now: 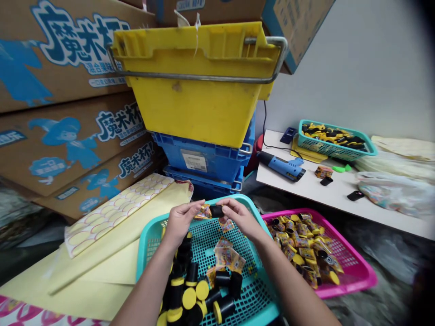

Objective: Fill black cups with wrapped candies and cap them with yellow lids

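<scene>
Above the turquoise basket (144, 235), my left hand (181, 222) pinches a small orange printed plastic sleeve (203, 212). My right hand (240, 218) grips a small black tube (216, 211), whose left end meets the sleeve; whether it sits inside cannot be made out. Below them in the basket lie loose flat printed sleeves (224, 254). Several black tubes with yellow caps (224, 309) fill its left and front parts. On the right, a pink basket (360, 278) holds many tubes wrapped in printed film (302, 242).
Yellow (193, 108) and blue crates (204, 158) stand stacked behind, beside cardboard boxes (68, 145). A white table (278, 176) at right bears a blue heat gun (281, 166) and another turquoise basket (336, 149). Yellowish sheets (102, 267) lie at left.
</scene>
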`<state>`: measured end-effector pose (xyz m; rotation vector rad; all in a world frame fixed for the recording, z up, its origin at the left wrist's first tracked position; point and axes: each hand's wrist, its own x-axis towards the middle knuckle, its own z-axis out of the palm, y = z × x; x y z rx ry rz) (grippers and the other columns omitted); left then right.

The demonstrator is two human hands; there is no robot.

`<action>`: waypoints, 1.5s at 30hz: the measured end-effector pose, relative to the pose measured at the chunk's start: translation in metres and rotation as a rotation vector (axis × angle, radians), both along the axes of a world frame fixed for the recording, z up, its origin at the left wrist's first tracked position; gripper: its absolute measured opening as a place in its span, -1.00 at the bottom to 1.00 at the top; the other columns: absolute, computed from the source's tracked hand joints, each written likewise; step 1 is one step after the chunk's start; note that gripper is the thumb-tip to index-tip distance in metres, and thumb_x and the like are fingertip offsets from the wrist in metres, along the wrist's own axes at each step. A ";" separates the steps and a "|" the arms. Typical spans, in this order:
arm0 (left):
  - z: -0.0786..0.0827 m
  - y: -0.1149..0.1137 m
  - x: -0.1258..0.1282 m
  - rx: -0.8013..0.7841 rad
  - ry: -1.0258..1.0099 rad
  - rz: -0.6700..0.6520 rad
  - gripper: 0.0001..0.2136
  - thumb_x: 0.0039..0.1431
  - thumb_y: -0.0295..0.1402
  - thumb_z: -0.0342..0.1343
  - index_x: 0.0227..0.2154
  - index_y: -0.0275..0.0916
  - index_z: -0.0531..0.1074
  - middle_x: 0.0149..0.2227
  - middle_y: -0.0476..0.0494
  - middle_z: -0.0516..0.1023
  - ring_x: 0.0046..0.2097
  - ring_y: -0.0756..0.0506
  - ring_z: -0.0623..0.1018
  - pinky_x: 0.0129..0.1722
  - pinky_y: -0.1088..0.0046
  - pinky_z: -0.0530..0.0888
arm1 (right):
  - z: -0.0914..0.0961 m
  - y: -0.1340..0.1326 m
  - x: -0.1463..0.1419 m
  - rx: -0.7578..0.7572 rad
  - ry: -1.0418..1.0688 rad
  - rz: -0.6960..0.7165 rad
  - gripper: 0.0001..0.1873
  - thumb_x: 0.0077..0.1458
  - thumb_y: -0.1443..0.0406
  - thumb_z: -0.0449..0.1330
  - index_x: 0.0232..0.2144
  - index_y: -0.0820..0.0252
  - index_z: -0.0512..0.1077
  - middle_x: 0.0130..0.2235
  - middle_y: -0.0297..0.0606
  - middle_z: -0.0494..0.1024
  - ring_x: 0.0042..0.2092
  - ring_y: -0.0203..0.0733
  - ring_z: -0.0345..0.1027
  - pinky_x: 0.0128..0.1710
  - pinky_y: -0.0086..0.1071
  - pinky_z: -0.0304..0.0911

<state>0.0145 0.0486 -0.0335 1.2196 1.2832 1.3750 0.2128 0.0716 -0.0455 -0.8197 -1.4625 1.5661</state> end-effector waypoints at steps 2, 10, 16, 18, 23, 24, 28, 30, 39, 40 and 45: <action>0.002 -0.001 0.000 0.021 0.022 -0.035 -0.62 -0.11 -0.03 0.27 -0.36 -0.25 0.62 -0.30 -0.22 0.66 -0.25 -0.19 0.63 -0.21 0.34 0.53 | -0.001 0.000 -0.001 -0.006 0.011 -0.046 -0.66 0.08 0.07 0.21 -0.19 0.16 0.38 -0.37 -0.33 0.43 -0.41 -0.32 0.34 -0.33 -0.38 0.25; 0.001 -0.002 0.004 0.042 -0.103 0.053 -0.60 -0.06 -0.03 0.25 -0.30 -0.28 0.61 -0.26 -0.25 0.65 -0.20 -0.19 0.63 -0.20 0.33 0.55 | -0.004 -0.003 -0.003 0.031 0.041 0.003 -0.65 0.05 0.14 0.26 -0.15 0.17 0.38 -0.41 -0.34 0.42 -0.41 -0.31 0.31 -0.37 -0.39 0.24; 0.002 -0.003 0.005 0.040 -0.088 0.012 -0.62 -0.10 -0.03 0.27 -0.36 -0.27 0.62 -0.31 -0.22 0.66 -0.25 -0.16 0.63 -0.22 0.38 0.55 | -0.001 -0.005 -0.004 -0.043 0.051 -0.029 -0.61 0.03 0.04 0.24 -0.21 0.22 0.43 -0.45 -0.33 0.45 -0.49 -0.31 0.33 -0.45 -0.38 0.26; 0.001 -0.003 0.005 0.036 -0.072 0.013 -0.62 -0.11 -0.03 0.27 -0.37 -0.27 0.62 -0.31 -0.22 0.66 -0.29 -0.15 0.63 -0.29 0.40 0.56 | 0.000 -0.005 -0.004 -0.035 0.071 -0.083 -0.62 0.02 0.05 0.25 -0.22 0.20 0.43 -0.44 -0.33 0.45 -0.49 -0.32 0.33 -0.43 -0.38 0.27; 0.003 -0.003 0.005 0.029 -0.126 0.030 -0.62 -0.10 -0.03 0.27 -0.38 -0.28 0.62 -0.28 -0.23 0.66 -0.33 -0.13 0.62 -0.37 0.42 0.57 | -0.003 -0.007 -0.007 -0.011 0.127 -0.115 -0.64 -0.05 0.15 0.33 -0.20 0.15 0.41 -0.38 -0.34 0.48 -0.37 -0.30 0.36 -0.31 -0.38 0.27; 0.003 -0.003 0.005 0.031 -0.132 0.035 -0.63 -0.11 -0.04 0.28 -0.39 -0.28 0.62 -0.28 -0.23 0.66 -0.33 -0.13 0.62 -0.36 0.42 0.57 | -0.003 -0.008 -0.007 -0.018 0.126 -0.106 -0.64 -0.06 0.15 0.34 -0.21 0.15 0.41 -0.39 -0.34 0.48 -0.37 -0.29 0.36 -0.32 -0.38 0.27; 0.000 -0.003 0.005 0.031 -0.092 0.040 -0.62 -0.11 -0.04 0.28 -0.36 -0.28 0.61 -0.30 -0.22 0.66 -0.38 -0.11 0.61 -0.38 0.41 0.57 | -0.005 -0.009 -0.009 -0.049 0.126 -0.105 -0.63 -0.06 0.14 0.33 -0.22 0.16 0.39 -0.41 -0.34 0.47 -0.41 -0.28 0.37 -0.36 -0.36 0.26; -0.002 -0.002 0.005 0.043 -0.060 0.057 -0.61 -0.10 -0.03 0.26 -0.34 -0.27 0.61 -0.29 -0.22 0.66 -0.36 -0.12 0.61 -0.37 0.40 0.56 | -0.006 -0.008 -0.009 -0.041 0.124 -0.109 -0.65 -0.05 0.16 0.32 -0.22 0.16 0.38 -0.41 -0.34 0.46 -0.41 -0.28 0.36 -0.35 -0.36 0.25; 0.003 -0.005 0.005 -0.035 0.365 -0.173 -0.78 0.03 -0.21 0.18 -0.36 -0.24 0.60 -0.31 -0.16 0.64 -0.25 -0.14 0.58 -0.22 0.36 0.50 | -0.003 -0.004 -0.003 0.002 0.097 -0.142 -0.79 -0.08 0.18 0.07 -0.45 0.21 0.32 -0.47 -0.32 0.33 -0.45 -0.29 0.17 -0.49 -0.43 0.09; 0.000 -0.005 0.005 0.009 0.463 -0.245 -0.80 0.04 -0.26 0.17 -0.32 -0.21 0.60 -0.25 -0.15 0.64 -0.19 -0.14 0.57 -0.15 0.34 0.48 | -0.002 -0.003 -0.003 0.004 0.074 -0.163 -0.80 -0.08 0.19 0.04 -0.44 0.20 0.31 -0.47 -0.33 0.32 -0.46 -0.30 0.16 -0.50 -0.43 0.08; -0.005 -0.004 0.010 0.129 0.659 -0.260 -0.82 0.08 -0.31 0.14 -0.28 -0.17 0.57 -0.17 -0.15 0.60 -0.14 -0.11 0.53 -0.10 0.31 0.44 | 0.001 -0.001 -0.004 0.023 -0.040 -0.196 -0.81 -0.10 0.25 -0.04 -0.42 0.21 0.30 -0.48 -0.34 0.33 -0.46 -0.30 0.15 -0.48 -0.43 0.09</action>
